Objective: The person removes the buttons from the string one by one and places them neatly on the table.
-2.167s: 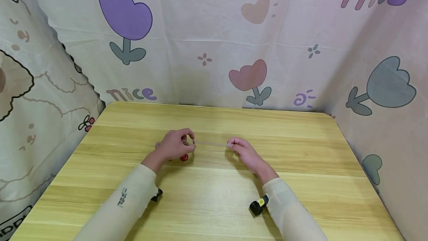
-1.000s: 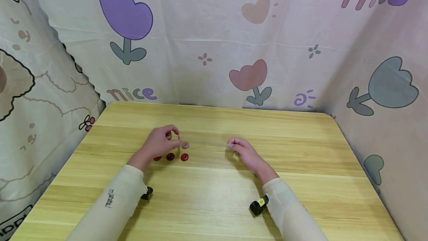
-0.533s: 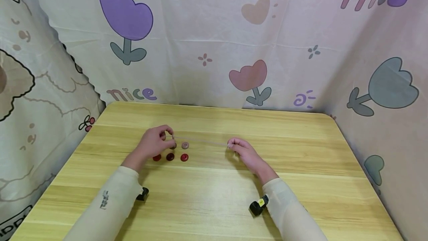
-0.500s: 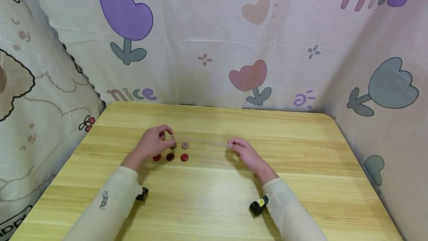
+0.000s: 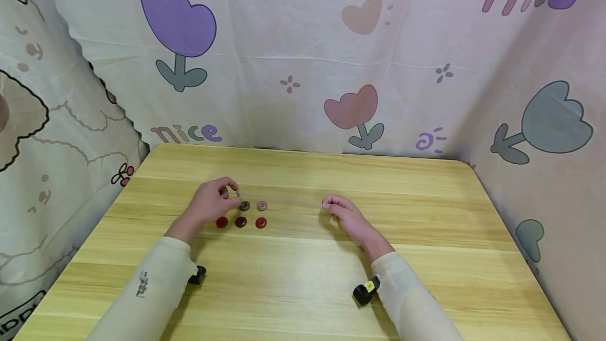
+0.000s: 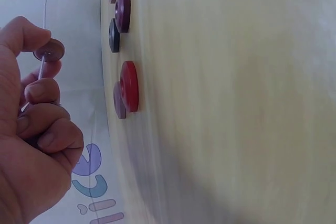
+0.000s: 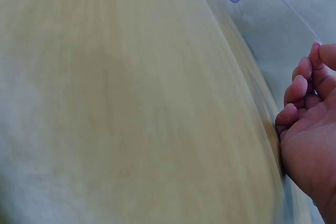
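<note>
My left hand (image 5: 210, 200) pinches a round brown button (image 6: 50, 50) on edge between thumb and index finger. A thin pale thread (image 6: 43, 66) runs through the button, its tail passing down to the curled lower fingers. From there the thread stretches across to my right hand (image 5: 347, 212), whose thumb and index finger pinch its other end above the table. Below and beside the left hand lie a dark brown button (image 5: 244, 206), a pinkish button (image 5: 262, 206), a dark red button (image 5: 241, 222) and two red buttons, one left (image 5: 222, 222) and one right (image 5: 261, 222).
The buttons lie in two short rows on the wooden table (image 5: 303, 278). A patterned cloth (image 5: 284, 41) hangs behind the table's far edge and along both sides. A small black camera (image 5: 366, 292) sits at the right wrist.
My left hand has moved left with the brown button, and the span of thread between the hands has grown. Buttons it covered now show. The right hand has stayed in place.
</note>
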`<state>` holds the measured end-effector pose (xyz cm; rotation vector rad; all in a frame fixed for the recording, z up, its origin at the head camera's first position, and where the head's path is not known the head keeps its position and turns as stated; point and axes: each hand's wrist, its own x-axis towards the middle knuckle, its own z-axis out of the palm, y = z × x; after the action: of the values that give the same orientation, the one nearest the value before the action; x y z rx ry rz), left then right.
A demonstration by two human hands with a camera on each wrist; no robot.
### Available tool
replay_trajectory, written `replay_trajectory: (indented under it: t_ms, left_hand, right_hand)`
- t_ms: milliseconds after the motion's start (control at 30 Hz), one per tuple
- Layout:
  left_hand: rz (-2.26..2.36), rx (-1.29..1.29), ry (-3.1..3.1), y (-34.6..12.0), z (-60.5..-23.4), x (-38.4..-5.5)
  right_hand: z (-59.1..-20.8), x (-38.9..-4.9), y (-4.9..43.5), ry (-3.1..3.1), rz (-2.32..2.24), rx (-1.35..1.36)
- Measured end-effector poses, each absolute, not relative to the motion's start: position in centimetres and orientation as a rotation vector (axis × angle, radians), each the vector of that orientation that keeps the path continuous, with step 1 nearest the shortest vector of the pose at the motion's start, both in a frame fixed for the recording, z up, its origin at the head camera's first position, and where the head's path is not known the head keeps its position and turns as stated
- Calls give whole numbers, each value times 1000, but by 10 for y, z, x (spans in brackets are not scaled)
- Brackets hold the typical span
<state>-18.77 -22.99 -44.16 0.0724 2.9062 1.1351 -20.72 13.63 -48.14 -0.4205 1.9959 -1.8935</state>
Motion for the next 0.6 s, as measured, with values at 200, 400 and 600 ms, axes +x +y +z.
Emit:
replay_trajectory:
  t_ms: [200,400,600]
  left_hand:
    - [1138,42,2917,-233,-442,-186]
    - [1151,28,2924,-239,-443,-185]
    - [1179,44,2912,-244,-444,-185]
  right_hand:
    - [-481,-207,137,1995,-1896,-418]
    - [-483,-208,139,1985,-1905,-419]
    - [-483,-208,139,1975,-1909,-417]
